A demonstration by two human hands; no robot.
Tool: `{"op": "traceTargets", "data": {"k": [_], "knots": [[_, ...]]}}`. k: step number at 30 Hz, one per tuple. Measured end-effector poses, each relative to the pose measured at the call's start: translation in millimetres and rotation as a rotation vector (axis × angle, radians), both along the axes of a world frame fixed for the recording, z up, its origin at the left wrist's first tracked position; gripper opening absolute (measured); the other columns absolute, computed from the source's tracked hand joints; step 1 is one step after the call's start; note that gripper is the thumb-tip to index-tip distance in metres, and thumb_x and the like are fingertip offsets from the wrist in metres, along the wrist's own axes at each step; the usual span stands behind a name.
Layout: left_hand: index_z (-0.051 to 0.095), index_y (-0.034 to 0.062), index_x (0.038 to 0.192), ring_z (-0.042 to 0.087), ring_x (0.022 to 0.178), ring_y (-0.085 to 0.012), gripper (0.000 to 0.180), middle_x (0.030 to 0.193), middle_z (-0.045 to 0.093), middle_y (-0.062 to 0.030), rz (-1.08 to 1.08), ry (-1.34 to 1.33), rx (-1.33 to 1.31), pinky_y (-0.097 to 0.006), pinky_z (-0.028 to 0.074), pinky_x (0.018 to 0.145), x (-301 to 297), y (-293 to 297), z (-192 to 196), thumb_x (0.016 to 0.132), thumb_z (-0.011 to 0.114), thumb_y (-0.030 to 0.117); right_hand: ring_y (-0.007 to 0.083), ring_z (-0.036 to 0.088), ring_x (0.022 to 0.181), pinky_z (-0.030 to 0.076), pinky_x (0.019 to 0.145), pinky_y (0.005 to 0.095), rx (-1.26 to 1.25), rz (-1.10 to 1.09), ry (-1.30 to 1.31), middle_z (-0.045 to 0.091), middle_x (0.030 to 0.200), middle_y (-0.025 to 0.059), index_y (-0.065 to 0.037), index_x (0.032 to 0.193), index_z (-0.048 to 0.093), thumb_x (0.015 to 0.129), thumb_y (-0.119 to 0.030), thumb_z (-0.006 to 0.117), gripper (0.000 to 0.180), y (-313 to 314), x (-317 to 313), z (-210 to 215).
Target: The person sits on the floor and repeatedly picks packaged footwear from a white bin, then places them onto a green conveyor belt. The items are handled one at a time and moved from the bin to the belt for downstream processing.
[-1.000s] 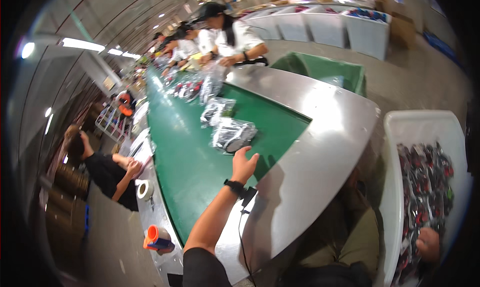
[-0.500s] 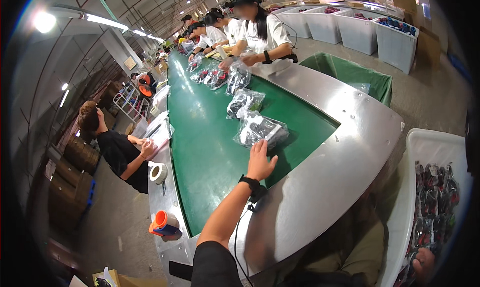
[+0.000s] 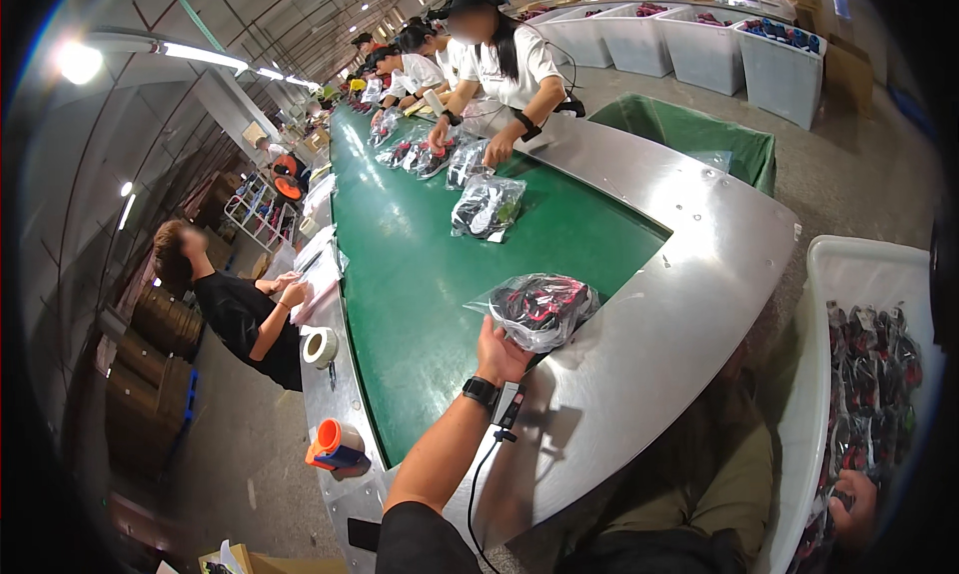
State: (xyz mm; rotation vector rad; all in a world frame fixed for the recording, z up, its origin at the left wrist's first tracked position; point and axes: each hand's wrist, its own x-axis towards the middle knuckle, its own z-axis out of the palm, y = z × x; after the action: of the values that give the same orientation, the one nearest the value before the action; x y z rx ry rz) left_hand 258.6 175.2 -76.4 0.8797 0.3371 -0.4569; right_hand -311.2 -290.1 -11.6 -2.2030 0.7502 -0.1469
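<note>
My left hand (image 3: 502,354), turned palm up, grips the near edge of a clear plastic bag of black and red shoes (image 3: 544,312). This bag is at the right edge of the green conveyor belt (image 3: 400,374), tilted over the metal rim. My right hand (image 3: 855,504) is low in the white bin (image 3: 814,374) at the right, its fingers curled among several bagged shoes (image 3: 867,384). What those fingers hold is hidden. Farther up the belt lies another bag of black and white shoes (image 3: 487,207), apart from my hands.
A broad metal table edge (image 3: 639,374) curves round the belt's end. To the left stand a tape roll (image 3: 320,347) and an orange and blue tape dispenser (image 3: 335,444). A co-worker in white (image 3: 509,69) reaches over the far bags; a person in black (image 3: 240,309) stands at left.
My left hand has turned palm up and drawn the bagged shoes nearer, flipping the bag so red shows. My right hand has shifted slightly up the bin. The co-worker's hands have spread apart over the belt.
</note>
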Motion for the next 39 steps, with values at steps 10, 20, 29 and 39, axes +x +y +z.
{"op": "traceTargets", "data": {"k": [10, 20, 29, 39], "knots": [[0.053, 0.0109, 0.143, 0.067, 0.12, -0.0339, 0.059, 0.137, 0.066, -0.0113, 0.03, -0.26, 0.008, -0.061, 0.056, 0.101, 8, -40, -22, 0.095, 0.08, 0.033, 0.0256, 0.064, 0.107, 0.05, 0.099, 0.0389, -0.081, 0.098, -0.039, 0.06, 0.127, 0.0156, 0.001, 0.134, 0.057, 0.077, 0.0, 0.069, 0.059, 10, 4, 9], [0.066, 0.0141, 0.124, 0.073, 0.1, -0.0284, 0.055, 0.113, 0.075, -0.0067, 0.02, -0.244, -0.231, -0.046, 0.063, 0.081, -2, -52, 13, 0.098, 0.066, 0.062, 0.0275, 0.065, 0.102, 0.05, 0.098, 0.0394, -0.092, 0.088, -0.289, 0.064, 0.114, 0.0161, 0.003, 0.126, 0.064, 0.076, -0.005, 0.072, 0.051, 30, 19, 27], [0.065, 0.0125, 0.135, 0.066, 0.119, -0.0291, 0.072, 0.133, 0.07, -0.0099, -0.216, -0.178, -0.323, -0.045, 0.055, 0.102, -106, -102, 81, 0.093, 0.066, 0.071, 0.0354, 0.068, 0.095, 0.054, 0.087, 0.0389, -0.16, 0.254, -0.183, 0.07, 0.102, 0.0189, 0.003, 0.116, 0.069, 0.081, -0.008, 0.075, 0.037, 51, 76, 89], [0.05, 0.011, 0.153, 0.059, 0.135, -0.0318, 0.068, 0.149, 0.059, -0.0143, -0.682, 0.084, -0.539, -0.05, 0.048, 0.115, -226, -175, 69, 0.104, 0.055, 0.059, 0.0379, 0.061, 0.119, 0.05, 0.103, 0.0447, -0.341, 0.391, -0.27, 0.062, 0.131, 0.0175, -0.004, 0.135, 0.063, 0.082, -0.017, 0.082, 0.058, 79, 124, 101]]}}
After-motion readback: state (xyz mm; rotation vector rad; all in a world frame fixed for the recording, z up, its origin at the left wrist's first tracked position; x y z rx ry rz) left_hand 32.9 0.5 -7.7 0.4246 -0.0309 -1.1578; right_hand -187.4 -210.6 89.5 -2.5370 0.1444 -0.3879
